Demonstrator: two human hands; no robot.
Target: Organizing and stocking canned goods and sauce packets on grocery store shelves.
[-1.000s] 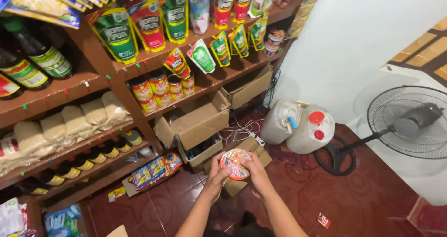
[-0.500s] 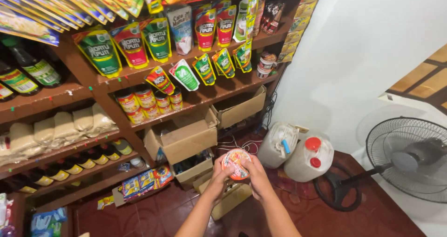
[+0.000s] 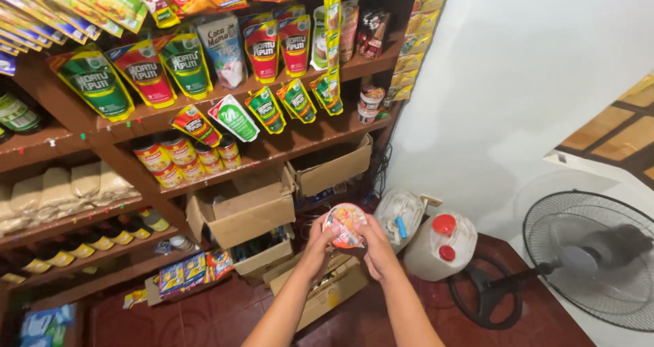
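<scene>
Both of my hands hold a round instant noodle cup (image 3: 345, 224) with a red and orange printed lid, at chest height in front of the shelves. My left hand (image 3: 317, 243) grips its left side and my right hand (image 3: 375, 246) wraps its right side. The cup is tilted so the lid faces me. Below the cup sit open cardboard boxes (image 3: 246, 207) on the floor and lowest shelf.
Wooden shelves (image 3: 286, 143) carry colourful pouches, red cans (image 3: 160, 160), bottles and bagged goods. Two translucent jugs (image 3: 441, 247) with red caps stand by the white wall. A black standing fan (image 3: 591, 257) is at the right. The floor is red tile.
The view has shifted left and up along the shelves. My hands have kept the cup between them and turned it slightly; the jugs and fan now lie further right.
</scene>
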